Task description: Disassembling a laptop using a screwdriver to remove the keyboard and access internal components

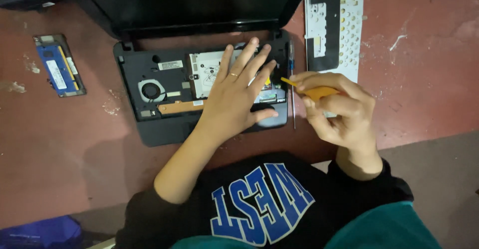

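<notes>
- Black plastic shell of a small opened laptop (149,129) lies on the reddish counter (60,149); its lid runs off the frame at 12 o'clock, so the screen cannot be made out.
- Much of the laptop's inner right half is hidden under the left hand (234,99).
- Inside the open base sit a round fan (151,90) toward 9 o'clock, a copper-coloured strip (177,107) below it and a silver metal plate (207,69) in the middle.
- The left hand lies flat and spread, fingers extended, pressing on the base's innards.
- The right hand (337,107), at 3 o'clock from the laptop, is curled tight around an orange pry tool (307,90), whose tip points at the base's right edge.
- A white keyboard backing (349,34) lies at 1 o'clock, cut off at the top; a blue memory module (57,69) rests at 9 o'clock.
</notes>
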